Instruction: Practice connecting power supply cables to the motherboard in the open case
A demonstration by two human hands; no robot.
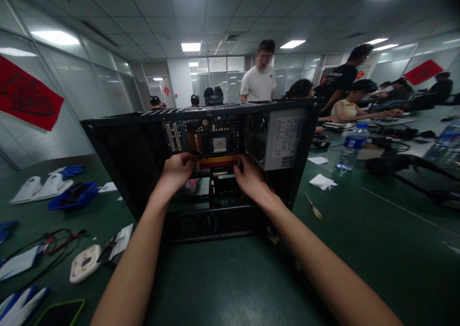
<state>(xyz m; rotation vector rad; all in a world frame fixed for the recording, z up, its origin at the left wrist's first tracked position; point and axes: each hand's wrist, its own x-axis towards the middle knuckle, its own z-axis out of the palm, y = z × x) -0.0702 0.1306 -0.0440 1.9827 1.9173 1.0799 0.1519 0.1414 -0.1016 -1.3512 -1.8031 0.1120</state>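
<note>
Red-yellow memory slots (217, 163) run lengthwise left to right; the hands (178, 169) touch both ends, whether gripping I cannot tell.

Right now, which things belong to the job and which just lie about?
Job:
open black metal computer case
red and yellow memory slots, between left hand and right hand

Seemingly lying about:
blue-capped clear plastic bottle
crumpled white tissue

On the desk (223, 278) stands a computer case (212, 223). In it, the motherboard (234, 139) is left of the power supply (285, 141). Toward the desk's left edge is a tray (58, 204), with a phone (61, 312) in front. Right of the case lies a screwdriver (314, 207), behind it a tissue (323, 181) and a bottle (353, 147).
</note>
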